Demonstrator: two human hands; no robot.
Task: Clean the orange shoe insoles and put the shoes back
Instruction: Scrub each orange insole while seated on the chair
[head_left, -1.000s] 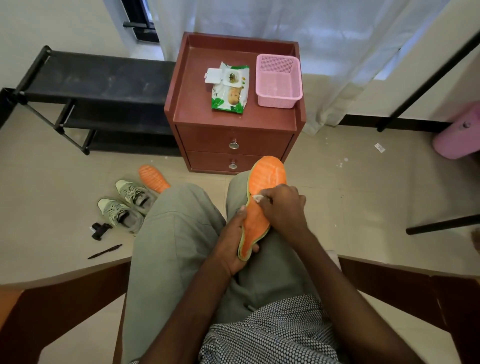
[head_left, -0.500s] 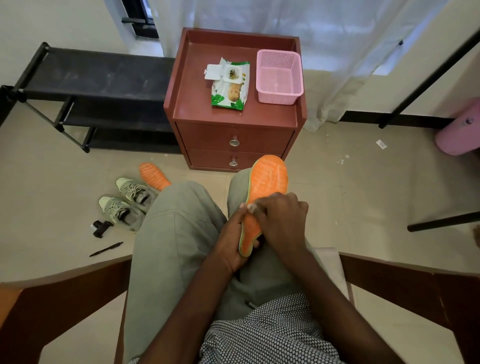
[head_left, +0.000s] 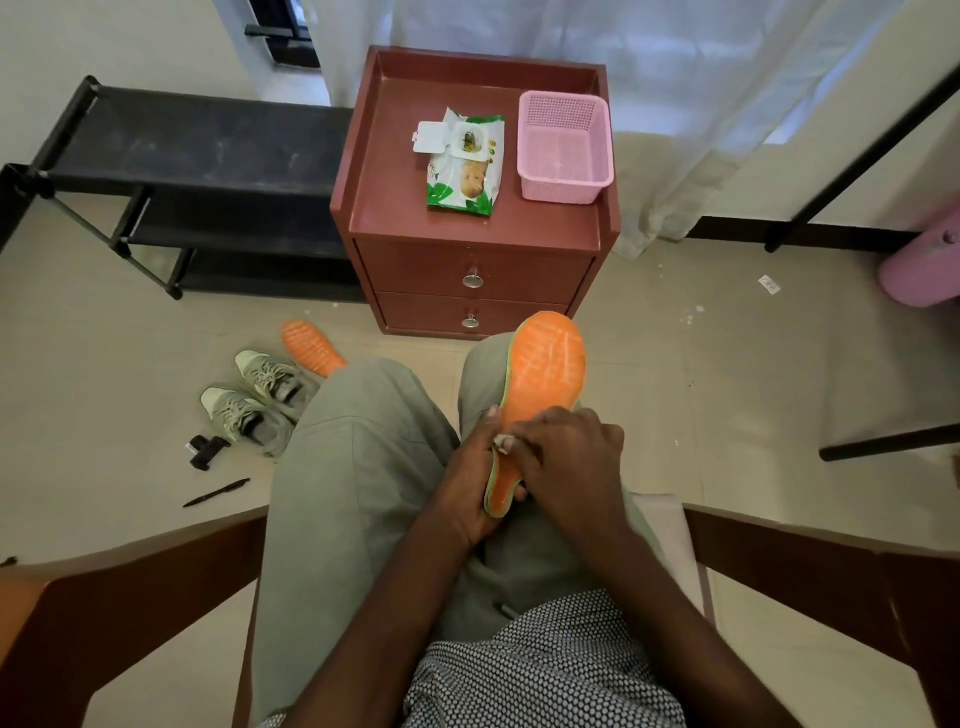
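Two orange insoles are showing: one insole (head_left: 543, 374) in the hands, one second insole (head_left: 310, 345) lying on the floor beside two grey-green shoes (head_left: 260, 397). One wipes pack (head_left: 466, 165) and one pink basket (head_left: 563, 147) are sitting on the nightstand (head_left: 395, 208), which is showing two drawers. One pen (head_left: 216, 492) is lying on the floor.

Head view, steeply down, near lap.
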